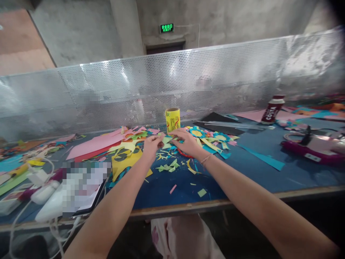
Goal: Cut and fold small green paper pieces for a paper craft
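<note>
Over the blue tabletop point(245, 178), both hands point(187, 142) pinch green paper point(166, 140), a COSTA bottle point(272, 110) at right, EXIT sign point(166, 28) beyond

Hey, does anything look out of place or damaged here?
Mainly the mess: green scraps lie strewn on the table, with a pink scrap nearer the front. The yellow sheet has holes, which look cut rather than torn. At right, the bottle appears to lean, though the lens may cause that.

A Costa bottle point(272, 110) is standing rightward; an exit sign point(166, 28) is glowing above a perforated screen point(223, 77).
</note>
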Action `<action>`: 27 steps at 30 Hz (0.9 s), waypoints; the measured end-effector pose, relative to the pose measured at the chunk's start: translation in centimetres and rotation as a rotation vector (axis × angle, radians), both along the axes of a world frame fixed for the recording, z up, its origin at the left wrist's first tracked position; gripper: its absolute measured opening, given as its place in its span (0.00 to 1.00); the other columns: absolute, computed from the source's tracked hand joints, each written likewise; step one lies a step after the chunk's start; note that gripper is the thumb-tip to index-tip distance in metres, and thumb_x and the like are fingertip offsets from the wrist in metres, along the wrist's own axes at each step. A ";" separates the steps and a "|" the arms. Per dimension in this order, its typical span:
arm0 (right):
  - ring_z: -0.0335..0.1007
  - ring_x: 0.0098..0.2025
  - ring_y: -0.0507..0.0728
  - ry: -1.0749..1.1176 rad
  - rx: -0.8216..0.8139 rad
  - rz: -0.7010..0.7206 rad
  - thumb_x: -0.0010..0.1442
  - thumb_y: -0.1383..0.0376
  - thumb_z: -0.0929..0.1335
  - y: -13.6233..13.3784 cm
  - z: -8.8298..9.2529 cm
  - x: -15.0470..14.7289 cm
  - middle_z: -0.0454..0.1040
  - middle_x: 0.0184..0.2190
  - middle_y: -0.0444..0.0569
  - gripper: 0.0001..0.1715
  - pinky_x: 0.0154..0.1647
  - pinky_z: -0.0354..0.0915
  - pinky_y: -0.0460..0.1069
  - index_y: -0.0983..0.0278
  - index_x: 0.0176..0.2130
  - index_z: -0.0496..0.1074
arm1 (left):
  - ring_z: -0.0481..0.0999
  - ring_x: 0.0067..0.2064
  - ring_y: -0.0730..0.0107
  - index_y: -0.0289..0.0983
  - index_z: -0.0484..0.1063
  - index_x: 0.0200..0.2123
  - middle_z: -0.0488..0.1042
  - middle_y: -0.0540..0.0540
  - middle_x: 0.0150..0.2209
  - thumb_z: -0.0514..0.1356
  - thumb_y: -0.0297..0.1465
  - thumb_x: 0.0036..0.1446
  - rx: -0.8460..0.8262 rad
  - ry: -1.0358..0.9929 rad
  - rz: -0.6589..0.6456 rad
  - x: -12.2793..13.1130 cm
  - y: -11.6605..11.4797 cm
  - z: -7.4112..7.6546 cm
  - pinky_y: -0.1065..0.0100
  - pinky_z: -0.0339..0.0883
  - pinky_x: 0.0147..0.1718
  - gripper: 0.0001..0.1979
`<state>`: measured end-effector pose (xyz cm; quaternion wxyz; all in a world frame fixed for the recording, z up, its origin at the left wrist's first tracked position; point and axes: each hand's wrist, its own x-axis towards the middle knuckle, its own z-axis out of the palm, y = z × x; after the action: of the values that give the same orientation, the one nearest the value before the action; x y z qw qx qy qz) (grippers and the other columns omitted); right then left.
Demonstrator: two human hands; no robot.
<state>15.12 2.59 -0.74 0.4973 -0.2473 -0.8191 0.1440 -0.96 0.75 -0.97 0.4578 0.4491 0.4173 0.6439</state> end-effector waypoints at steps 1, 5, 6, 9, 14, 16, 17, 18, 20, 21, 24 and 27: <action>0.69 0.41 0.55 -0.023 0.043 -0.010 0.54 0.66 0.66 0.0 0.0 -0.1 0.72 0.41 0.51 0.16 0.38 0.69 0.50 0.60 0.44 0.73 | 0.65 0.21 0.77 0.35 0.69 0.20 0.64 0.52 0.17 0.65 0.34 0.37 -0.009 -0.005 -0.002 0.1 -0.1 0.0 0.70 0.62 0.26 0.10; 0.70 0.40 0.55 -0.059 0.146 -0.079 0.56 0.67 0.64 -0.1 0.1 -0.3 0.75 0.37 0.50 0.13 0.43 0.67 0.52 0.60 0.41 0.75 | 0.65 0.21 0.78 0.35 0.68 0.20 0.64 0.52 0.18 0.66 0.34 0.37 -0.007 -0.029 -0.023 0.2 -0.3 0.2 0.71 0.63 0.27 0.11; 0.70 0.39 0.55 -0.065 0.150 -0.082 0.56 0.67 0.64 -0.1 0.1 -0.3 0.75 0.36 0.50 0.13 0.43 0.66 0.51 0.61 0.40 0.75 | 0.65 0.22 0.78 0.35 0.68 0.21 0.64 0.52 0.18 0.66 0.35 0.37 0.002 -0.034 -0.027 0.3 -0.3 0.2 0.71 0.64 0.27 0.11; 0.71 0.40 0.55 -0.088 0.115 -0.094 0.57 0.68 0.63 -0.1 0.2 -0.3 0.76 0.36 0.50 0.14 0.43 0.66 0.51 0.62 0.40 0.75 | 0.67 0.23 0.77 0.34 0.68 0.21 0.64 0.53 0.19 0.66 0.39 0.38 0.022 -0.039 -0.035 0.4 -0.2 0.2 0.69 0.66 0.29 0.14; 0.72 0.38 0.55 -0.055 -0.045 -0.168 0.56 0.69 0.62 0.1 -0.1 -0.4 0.77 0.36 0.51 0.14 0.40 0.66 0.50 0.64 0.38 0.75 | 0.69 0.26 0.75 0.34 0.70 0.25 0.67 0.50 0.21 0.64 0.43 0.41 0.099 0.053 -0.042 0.7 -0.2 0.0 0.66 0.68 0.32 0.17; 0.72 0.36 0.54 -0.020 -0.122 -0.150 0.56 0.68 0.62 0.3 -0.2 -0.5 0.77 0.35 0.50 0.14 0.38 0.66 0.49 0.64 0.38 0.75 | 0.69 0.26 0.75 0.34 0.71 0.27 0.68 0.50 0.22 0.64 0.42 0.40 0.106 0.077 -0.056 0.8 -0.3 0.0 0.65 0.68 0.33 0.17; 0.72 0.35 0.54 0.013 -0.169 -0.129 0.56 0.67 0.62 0.4 -0.3 -0.5 0.76 0.35 0.50 0.14 0.37 0.67 0.49 0.64 0.38 0.75 | 0.69 0.27 0.75 0.34 0.72 0.28 0.68 0.50 0.23 0.64 0.41 0.40 0.105 0.078 -0.068 0.8 -0.3 0.0 0.65 0.68 0.33 0.17; 0.72 0.33 0.53 0.056 -0.218 -0.106 0.55 0.67 0.62 0.5 -0.4 -0.5 0.76 0.34 0.49 0.14 0.36 0.67 0.49 0.64 0.38 0.74 | 0.69 0.27 0.75 0.33 0.72 0.28 0.69 0.50 0.24 0.65 0.41 0.40 0.103 0.076 -0.084 0.8 -0.3 0.0 0.65 0.68 0.34 0.16; 0.71 0.30 0.52 0.146 -0.318 -0.064 0.55 0.65 0.62 0.7 -0.5 -0.6 0.75 0.32 0.48 0.13 0.33 0.67 0.48 0.64 0.38 0.73 | 0.70 0.28 0.74 0.33 0.71 0.29 0.71 0.49 0.26 0.65 0.40 0.41 0.098 0.076 -0.131 0.8 -0.4 0.1 0.65 0.68 0.35 0.16; 0.70 0.29 0.52 0.184 -0.365 -0.048 0.54 0.65 0.63 0.7 -0.5 -0.6 0.75 0.30 0.47 0.12 0.32 0.67 0.48 0.64 0.38 0.73 | 0.71 0.29 0.74 0.34 0.71 0.29 0.72 0.48 0.27 0.65 0.39 0.41 0.093 0.078 -0.153 0.8 -0.4 0.1 0.65 0.68 0.35 0.15; 0.69 0.26 0.51 0.259 -0.480 -0.018 0.52 0.64 0.65 0.8 -0.4 -0.7 0.72 0.25 0.45 0.09 0.30 0.67 0.48 0.65 0.34 0.71 | 0.72 0.30 0.73 0.34 0.71 0.31 0.74 0.47 0.29 0.65 0.35 0.41 0.072 0.079 -0.191 0.7 -0.5 0.1 0.66 0.68 0.36 0.14; 0.68 0.25 0.50 0.334 -0.565 0.027 0.50 0.65 0.66 0.9 -0.4 -0.6 0.71 0.23 0.43 0.07 0.30 0.67 0.47 0.64 0.32 0.70 | 0.73 0.31 0.72 0.33 0.71 0.34 0.75 0.46 0.31 0.65 0.29 0.40 0.052 0.033 -0.199 0.7 -0.6 0.1 0.66 0.68 0.37 0.14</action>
<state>14.49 3.48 -1.16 0.5344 -0.3378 -0.6569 0.4107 -0.24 0.20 -0.84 0.5006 0.5107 0.3613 0.5983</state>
